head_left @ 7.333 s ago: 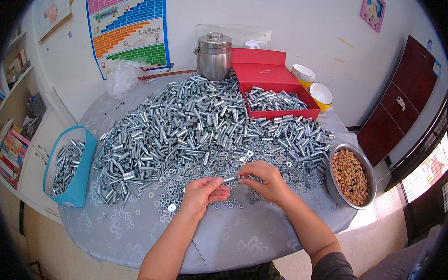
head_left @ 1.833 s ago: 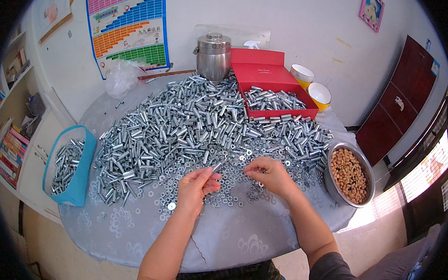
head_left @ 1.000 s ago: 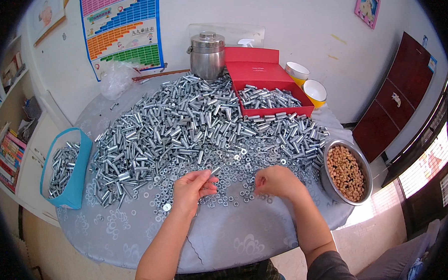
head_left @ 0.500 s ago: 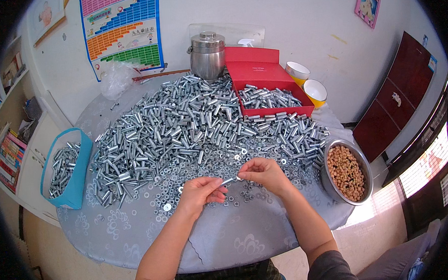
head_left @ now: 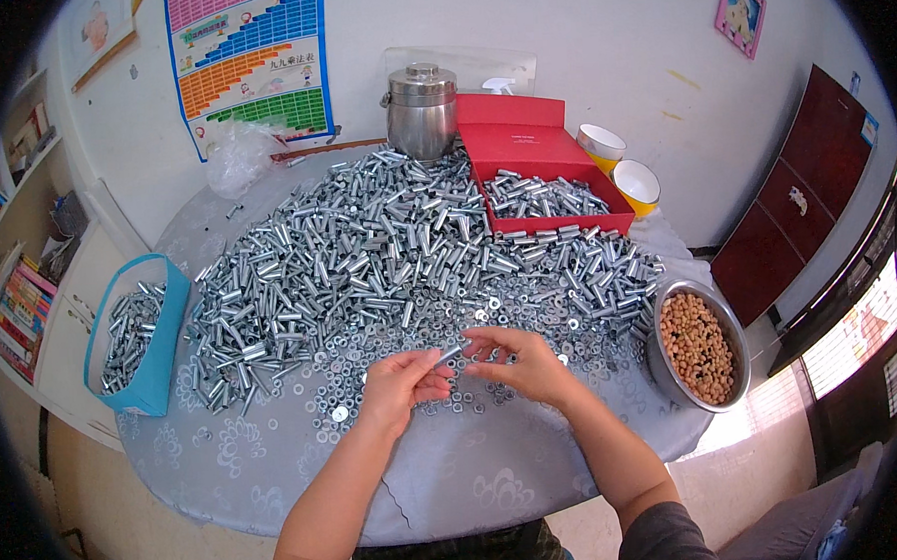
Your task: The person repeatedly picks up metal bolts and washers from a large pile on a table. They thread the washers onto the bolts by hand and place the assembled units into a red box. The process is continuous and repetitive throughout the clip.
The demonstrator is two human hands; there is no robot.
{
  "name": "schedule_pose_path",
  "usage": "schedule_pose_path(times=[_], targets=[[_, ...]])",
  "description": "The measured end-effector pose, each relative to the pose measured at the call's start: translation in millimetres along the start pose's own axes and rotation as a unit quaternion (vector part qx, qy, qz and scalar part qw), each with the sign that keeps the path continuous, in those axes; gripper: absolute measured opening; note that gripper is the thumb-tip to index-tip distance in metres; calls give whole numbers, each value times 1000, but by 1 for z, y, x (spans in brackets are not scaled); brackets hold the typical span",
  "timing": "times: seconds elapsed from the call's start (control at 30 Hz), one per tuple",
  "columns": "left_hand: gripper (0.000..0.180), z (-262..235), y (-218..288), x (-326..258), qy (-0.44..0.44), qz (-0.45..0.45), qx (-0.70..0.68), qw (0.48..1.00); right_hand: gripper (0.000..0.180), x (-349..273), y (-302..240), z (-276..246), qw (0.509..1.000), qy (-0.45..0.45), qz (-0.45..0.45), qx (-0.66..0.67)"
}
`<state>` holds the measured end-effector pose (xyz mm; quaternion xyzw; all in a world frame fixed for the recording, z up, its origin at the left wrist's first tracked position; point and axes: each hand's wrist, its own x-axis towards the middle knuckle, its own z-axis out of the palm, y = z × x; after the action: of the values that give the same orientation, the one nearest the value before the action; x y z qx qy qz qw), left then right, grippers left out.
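At the left edge of the grey-clothed round table (head_left: 277,488) stands a light-blue box (head_left: 167,342), its short metal tubes piled loosely inside. Next comes a broad heap of tubes (head_left: 318,266), silvery, straight and smooth-sided, lying at every angle; some show dark hollow ends. Along the heap's near edge lie scattered nuts and washers (head_left: 357,362), flat, ringlike and duller grey.

The left hand (head_left: 398,390) is over these small parts, its thumb and forefinger pinching one metal piece (head_left: 451,353). That piece is slim, round and bright silver, with a pale gleam along its side; it slants upward to the right, its left end hidden by the fingers, and sits between the two hands. The right hand (head_left: 517,365) is just beside its far end, thumb and fingers spread apart; whether a fingertip touches the piece, I cannot tell. Behind that hand, an open red box (head_left: 566,223) holds more tubes, and farther right a steel bowl (head_left: 741,372) contains tan and dark bits.
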<state>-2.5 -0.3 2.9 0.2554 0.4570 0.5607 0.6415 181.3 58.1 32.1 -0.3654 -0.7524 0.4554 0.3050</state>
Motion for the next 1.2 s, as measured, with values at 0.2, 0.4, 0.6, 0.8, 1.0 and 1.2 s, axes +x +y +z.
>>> schedule_pose_path(times=[0.2,0.4,0.6,0.8,1.0,1.2], targets=[[22,-3,7,-1,15,23,-15,1000,14,1,15,-14,956,-142,-134,-219],[20,-1,5,-1,14,21,-13,1000,12,-1,16,-10,949,-159,-153,-226],[22,-3,4,0,8,16,-6,1000,13,-1,21,-11,947,-150,-163,-234],[22,0,6,-2,9,12,1,1000,13,-1,22,-9,947,-149,-158,-237],[22,1,5,-2,8,11,15,1000,11,1,18,-6,984,-95,-72,-132],[22,-1,3,-2,-19,-3,25,1000,7,4,8,-12,979,-12,82,188]])
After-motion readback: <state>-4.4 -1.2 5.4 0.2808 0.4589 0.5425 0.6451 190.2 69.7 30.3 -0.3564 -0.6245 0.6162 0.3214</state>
